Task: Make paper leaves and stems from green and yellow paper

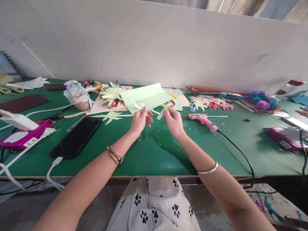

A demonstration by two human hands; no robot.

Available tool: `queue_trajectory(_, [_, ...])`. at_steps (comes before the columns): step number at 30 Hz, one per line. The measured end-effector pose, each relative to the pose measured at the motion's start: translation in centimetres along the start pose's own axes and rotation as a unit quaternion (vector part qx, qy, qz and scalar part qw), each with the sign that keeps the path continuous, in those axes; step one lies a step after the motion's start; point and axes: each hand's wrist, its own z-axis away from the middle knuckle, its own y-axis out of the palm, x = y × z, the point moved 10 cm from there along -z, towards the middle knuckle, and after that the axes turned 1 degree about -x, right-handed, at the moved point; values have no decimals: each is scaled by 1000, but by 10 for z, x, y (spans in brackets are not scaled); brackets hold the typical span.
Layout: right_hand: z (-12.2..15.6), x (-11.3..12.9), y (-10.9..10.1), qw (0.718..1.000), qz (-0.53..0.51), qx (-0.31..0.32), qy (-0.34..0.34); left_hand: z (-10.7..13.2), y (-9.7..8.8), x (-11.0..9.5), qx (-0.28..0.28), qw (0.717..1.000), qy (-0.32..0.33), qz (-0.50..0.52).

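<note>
My left hand (140, 120) pinches the near edge of a pale green paper sheet (146, 96), holding it lifted above the green table (154, 150). My right hand (173, 121) is closed on red-handled scissors (171, 103), mostly hidden behind the fingers. A narrow green strip (163, 112) cut from the sheet hangs at them. Both hands are close together over the middle of the table.
A pink glue gun (204, 121) with a black cord lies right of my hands. A black phone (77, 137) lies left on a charging cable. Paper cut-outs (113, 96) and red-green leaf shapes (211, 102) sit behind. Purple power strips (21, 136) flank both sides.
</note>
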Motion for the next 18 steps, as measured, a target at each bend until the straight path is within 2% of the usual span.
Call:
queue_trajectory(2, [-1, -1, 3, 1000, -11, 14, 1, -4, -4, -3, 26, 999, -10, -26])
queue_trajectory(5, [-3, 1, 9, 999, -16, 50, 0, -1, -10, -5, 131, 983, -50, -118])
queue_trajectory(7, [-2, 5, 13, 996, -7, 88, -2, 8, -24, -2, 202, 952, -76, -219])
queue_trajectory(9, [3, 16, 19, 988, 19, 153, -18, 22, -43, 4, 266, 893, -102, -347])
queue_trajectory(10, [8, 23, 22, 980, 39, 191, -33, 28, -58, 8, 270, 858, -116, -422])
queue_trajectory(11, [14, 31, 26, 970, 62, 231, -51, 30, -74, 6, 245, 824, -112, -498])
queue_trajectory(12, [21, 39, 29, 957, 84, 268, -70, 28, -86, -4, 192, 800, -82, -563])
queue_trajectory(13, [28, 48, 32, 944, 104, 302, -88, 28, -92, -18, 141, 784, -39, -604])
queue_trajectory(14, [35, 56, 34, 931, 117, 330, -104, 29, -89, -32, 103, 779, 15, -618])
queue_trajectory(15, [41, 65, 35, 920, 124, 353, -117, 33, -78, -44, 91, 787, 70, -606])
queue_trajectory(16, [46, 74, 36, 910, 123, 374, -129, 37, -61, -52, 105, 804, 119, -573])
queue_trajectory(18, [51, 90, 36, 900, 108, 397, -145, 46, -20, -63, 184, 842, 184, -472])
